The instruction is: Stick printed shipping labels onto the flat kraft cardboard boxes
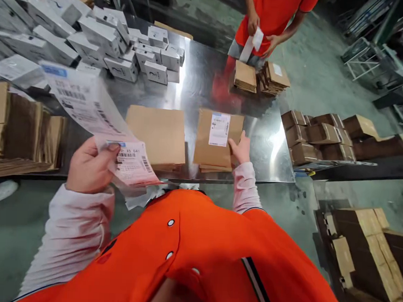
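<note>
White label strip: left hand | labelled cardboard: right hand | boxes: "2"

Bare metal tabletop leaves a passage between the white boxes at far left and the cardboard stacks at far right. Near left, the raised label strip obstructs access.

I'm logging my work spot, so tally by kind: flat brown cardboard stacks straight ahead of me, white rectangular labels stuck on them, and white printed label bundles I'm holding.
Flat brown cardboard stacks: 2 (plain stack, labelled stack)
White rectangular paper label on the labelled stack: 1
White printed label bundle in your left hand: 1
Total: 4
</note>
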Available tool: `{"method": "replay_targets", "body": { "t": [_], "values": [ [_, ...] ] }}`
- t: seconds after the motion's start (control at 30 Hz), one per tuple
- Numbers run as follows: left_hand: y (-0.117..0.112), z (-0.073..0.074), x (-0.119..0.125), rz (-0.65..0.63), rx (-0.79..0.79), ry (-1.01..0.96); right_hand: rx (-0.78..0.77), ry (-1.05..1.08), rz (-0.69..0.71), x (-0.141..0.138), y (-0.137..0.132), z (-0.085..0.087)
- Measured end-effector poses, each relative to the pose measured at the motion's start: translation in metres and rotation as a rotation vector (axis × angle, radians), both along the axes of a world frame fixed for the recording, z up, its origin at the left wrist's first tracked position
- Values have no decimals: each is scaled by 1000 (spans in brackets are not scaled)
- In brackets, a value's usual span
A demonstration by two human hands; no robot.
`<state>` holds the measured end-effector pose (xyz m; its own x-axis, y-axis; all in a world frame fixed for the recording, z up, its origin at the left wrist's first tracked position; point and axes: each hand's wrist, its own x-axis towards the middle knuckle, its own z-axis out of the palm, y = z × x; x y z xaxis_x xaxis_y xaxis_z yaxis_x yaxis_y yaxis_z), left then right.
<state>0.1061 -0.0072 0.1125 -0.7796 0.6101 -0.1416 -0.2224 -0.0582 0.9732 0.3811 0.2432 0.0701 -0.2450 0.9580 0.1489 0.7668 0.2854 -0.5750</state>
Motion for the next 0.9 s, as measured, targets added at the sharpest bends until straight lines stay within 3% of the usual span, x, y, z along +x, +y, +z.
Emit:
{"method": "replay_targets", "body": {
  "t": [0.07,0.13,0.2,0.3,0.4,0.47,0.57,0.73,0.8,0.9],
  "values": [
    [-6,-14,7,31,-49,83,-154,-27,32,-12,-11,4],
    [-8,-26,18,13,-149,181,-375,166,377,-44,-45,4],
    [-8,-33,30,-93,-246,221,-554,431,715,-82,-88,-1],
    [-4,-31,39,-197,-229,162,-648,673,718,-119,-137,-9],
    [-1,-25,35,-74,-147,119,-782,577,741,-128,-144,-10],
    [1,-25,32,-21,-159,99,-725,523,738,-128,-131,-3],
    [4,-31,35,2,-200,88,-475,470,723,-130,-112,13],
    [18,-42,45,184,-238,119,-274,303,768,-137,-105,27],
    [22,-44,42,83,-221,7,-227,312,764,-146,-96,27],
    [20,-50,35,-242,-238,-211,-139,277,697,-176,-61,24]
  ]
}}
